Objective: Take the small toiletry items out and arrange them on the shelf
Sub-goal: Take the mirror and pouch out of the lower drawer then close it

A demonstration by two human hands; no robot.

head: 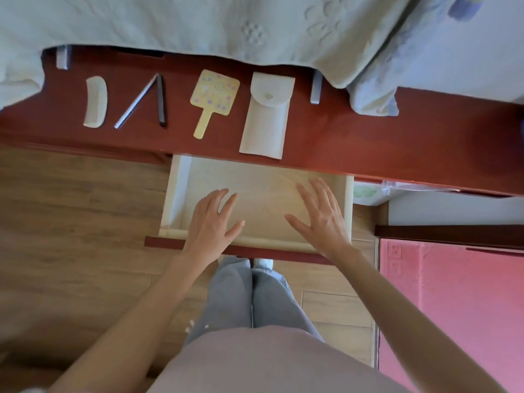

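Hands hover over the pulled-out drawer: the left hand and the right hand both have their fingers spread flat and hold nothing. On the red-brown shelf above the drawer lie, left to right and apart from one another, a pale comb, two slim sticks meeting at their top ends, a yellow hand mirror and a white pouch. Behind the shelf hangs a pale green bedspread.
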